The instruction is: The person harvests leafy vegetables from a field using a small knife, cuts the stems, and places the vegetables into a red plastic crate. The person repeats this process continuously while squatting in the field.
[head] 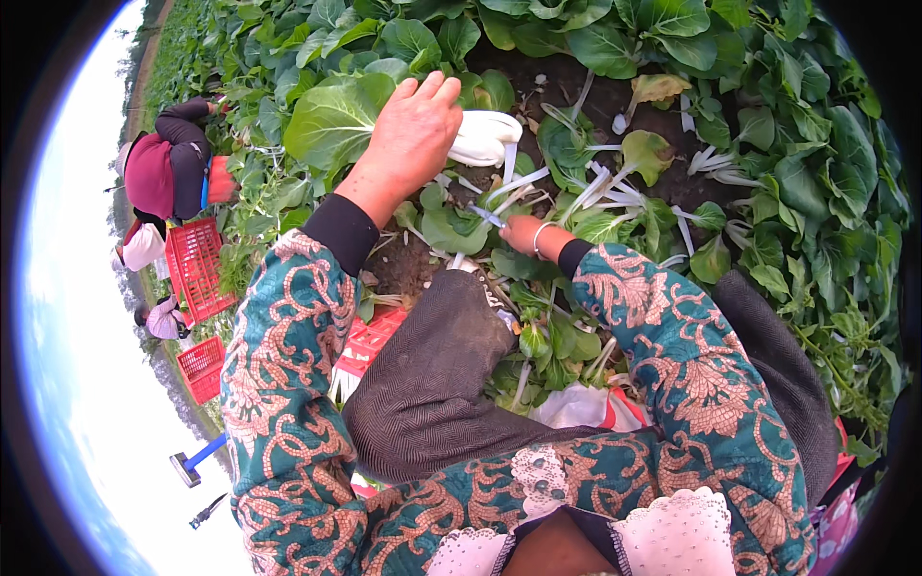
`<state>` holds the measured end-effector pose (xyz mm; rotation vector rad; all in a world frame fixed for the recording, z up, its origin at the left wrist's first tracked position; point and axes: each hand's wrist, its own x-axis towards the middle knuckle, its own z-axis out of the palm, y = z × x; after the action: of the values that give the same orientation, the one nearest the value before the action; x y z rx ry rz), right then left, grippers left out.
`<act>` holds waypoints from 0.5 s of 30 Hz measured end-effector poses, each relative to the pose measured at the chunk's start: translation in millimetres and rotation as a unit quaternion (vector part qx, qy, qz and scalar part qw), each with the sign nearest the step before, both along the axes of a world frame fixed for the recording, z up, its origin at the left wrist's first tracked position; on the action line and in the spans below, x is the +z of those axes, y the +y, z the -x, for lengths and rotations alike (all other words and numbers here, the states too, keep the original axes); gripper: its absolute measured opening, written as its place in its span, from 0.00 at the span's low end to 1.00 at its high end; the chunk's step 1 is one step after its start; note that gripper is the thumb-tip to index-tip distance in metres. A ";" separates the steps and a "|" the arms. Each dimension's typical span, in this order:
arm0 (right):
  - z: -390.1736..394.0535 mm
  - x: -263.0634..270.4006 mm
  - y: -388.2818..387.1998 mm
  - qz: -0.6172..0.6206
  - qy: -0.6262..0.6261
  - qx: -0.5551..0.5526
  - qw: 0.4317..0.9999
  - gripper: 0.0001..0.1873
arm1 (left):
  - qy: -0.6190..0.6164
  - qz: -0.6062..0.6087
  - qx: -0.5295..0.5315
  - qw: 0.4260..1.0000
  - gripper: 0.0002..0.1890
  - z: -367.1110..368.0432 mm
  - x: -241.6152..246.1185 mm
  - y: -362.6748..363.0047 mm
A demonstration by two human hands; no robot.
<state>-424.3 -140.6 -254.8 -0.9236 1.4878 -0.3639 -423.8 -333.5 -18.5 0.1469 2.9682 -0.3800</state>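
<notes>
My left hand (418,133) is closed around a head of bok choy (486,137), with its white stalk base pointing right and its broad green leaves spreading to the left. Below and to the right of it, my right hand (520,234) grips a small knife (488,215) whose blade points up and left, over a green leaf. A bracelet circles the right wrist. Between and beside the hands, cut outer stalks and leaves (601,191) lie loose on the dark soil. The fingertips of my left hand are partly hidden behind the plant.
Leafy bok choy plants (670,36) grow above and to the right. A red plastic crate (371,338) stands beside my knee, partly hidden. At left, a bending person (162,165) works near another red crate (194,266); more people and a crate (203,369) are farther off.
</notes>
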 end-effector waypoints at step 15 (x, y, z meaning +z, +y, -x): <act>99.8 7.2 -89.1 0.104 0.158 -0.344 0.920 0.21 | -0.061 0.063 0.101 0.991 0.08 -14.9 -95.8 -90.0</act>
<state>-524.0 -229.7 -247.5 -0.6065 2.0912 -0.9345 -408.8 -423.5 -114.3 -0.1388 2.7944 -0.5106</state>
